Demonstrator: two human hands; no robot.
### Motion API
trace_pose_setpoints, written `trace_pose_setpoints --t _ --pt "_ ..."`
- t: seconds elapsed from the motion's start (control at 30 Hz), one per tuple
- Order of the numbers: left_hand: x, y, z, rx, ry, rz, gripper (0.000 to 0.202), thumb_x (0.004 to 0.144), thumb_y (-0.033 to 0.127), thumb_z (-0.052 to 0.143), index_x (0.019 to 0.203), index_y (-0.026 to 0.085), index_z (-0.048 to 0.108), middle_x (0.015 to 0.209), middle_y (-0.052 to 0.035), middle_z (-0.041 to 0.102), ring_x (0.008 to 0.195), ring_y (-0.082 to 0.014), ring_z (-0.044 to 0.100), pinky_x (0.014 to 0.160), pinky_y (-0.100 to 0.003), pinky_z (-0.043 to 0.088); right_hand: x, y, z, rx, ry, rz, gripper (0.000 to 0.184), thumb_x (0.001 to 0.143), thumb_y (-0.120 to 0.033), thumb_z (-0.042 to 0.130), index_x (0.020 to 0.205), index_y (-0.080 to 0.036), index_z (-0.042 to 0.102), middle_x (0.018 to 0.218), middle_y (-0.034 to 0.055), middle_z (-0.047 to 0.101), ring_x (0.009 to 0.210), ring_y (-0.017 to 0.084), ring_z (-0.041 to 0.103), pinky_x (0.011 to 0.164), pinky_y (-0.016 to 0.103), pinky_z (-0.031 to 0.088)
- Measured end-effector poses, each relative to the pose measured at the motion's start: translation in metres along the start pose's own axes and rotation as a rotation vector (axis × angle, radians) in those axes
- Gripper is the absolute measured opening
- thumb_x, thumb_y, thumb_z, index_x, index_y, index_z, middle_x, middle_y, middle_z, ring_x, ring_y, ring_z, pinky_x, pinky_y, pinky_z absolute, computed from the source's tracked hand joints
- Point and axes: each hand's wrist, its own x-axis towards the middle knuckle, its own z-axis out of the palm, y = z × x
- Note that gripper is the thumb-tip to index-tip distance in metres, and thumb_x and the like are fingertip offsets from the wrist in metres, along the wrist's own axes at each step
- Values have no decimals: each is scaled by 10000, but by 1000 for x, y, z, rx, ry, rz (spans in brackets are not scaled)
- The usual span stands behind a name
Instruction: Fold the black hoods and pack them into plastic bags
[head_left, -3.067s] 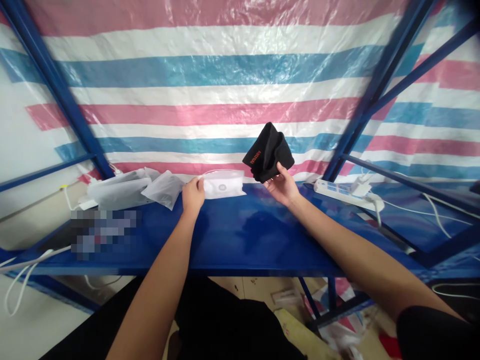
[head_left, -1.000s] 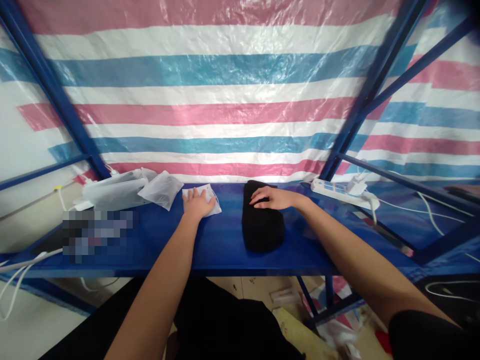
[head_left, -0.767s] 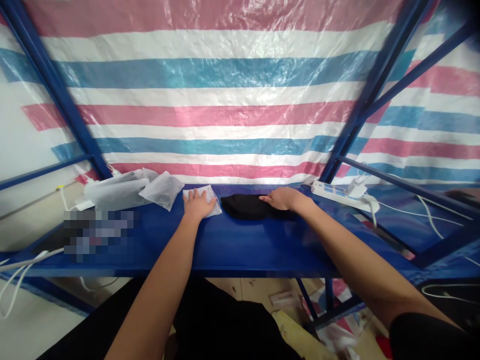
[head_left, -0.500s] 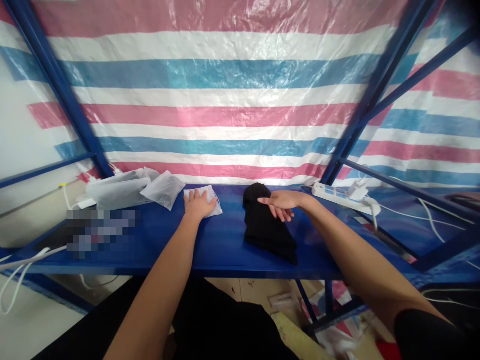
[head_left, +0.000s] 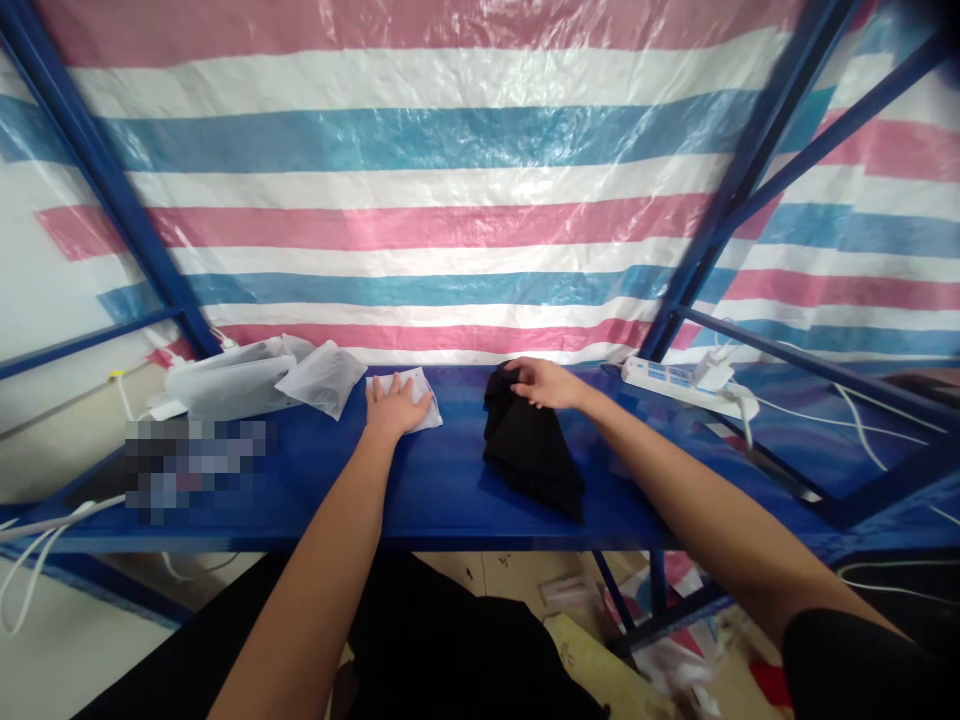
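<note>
My left hand (head_left: 396, 405) lies flat with fingers spread on a small white plastic bag (head_left: 430, 407) on the blue table. To the right, a folded piece of black cloth (head_left: 532, 455) rests on the same surface; its exact kind does not show. The fingers of my right hand (head_left: 545, 383) are closed in a pinch on the cloth's far end, where its top edge bunches up slightly. Part of the white bag is hidden under my left palm.
Frosted plastic bags (head_left: 322, 378) lie at the back left, beside a blurred-out patch. A white power strip (head_left: 679, 385) with plugs and cables stands at the back right. Blue metal posts (head_left: 724, 215) frame the table (head_left: 442, 500), before a striped plastic sheet (head_left: 420, 230).
My right hand has moved slightly left, from pointing over the black cloth to pinching its far end. The cloth has shifted a little. My left hand stays on the white bag.
</note>
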Motion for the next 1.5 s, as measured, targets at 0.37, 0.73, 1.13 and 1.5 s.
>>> trace_pose_setpoints --t 0.37,0.73,1.13,1.5 --pt "-1 1 1 4 4 -5 960 1014 804 211 1785 241 313 1877 -46 146 1696 -541 52 1372 -668 69 -63 74 -171 -264 123 673 383 787 -240 841 1154 -138 792 869 209 817 665 326 785 649 463 660" --pt "-4 12 -2 43 -39 45 985 1017 814 175 1802 223 246 1884 -56 74 1691 -557 18 1369 -659 15 -32 -29 -127 -624 -99 290 511 929 -441 839 1374 -197 786 1382 162 782 1175 365 777 1031 424 586" --pt "8 4 6 -167 81 136 738 1058 735 402 1660 340 561 1830 -81 311 1685 -541 165 1329 -764 55 17 -47 114 -584 -133 -193 597 1127 -460 492 1688 -256 501 1748 161 464 1595 469 433 1243 659 390" --pt "1 -4 -18 -479 535 415 258 1042 277 562 1098 181 794 1223 -142 795 1150 -291 723 1092 -423 527 26 -23 112 -432 23 -204 400 1094 -329 558 1457 -252 707 1534 126 684 1404 373 613 1177 593 464"
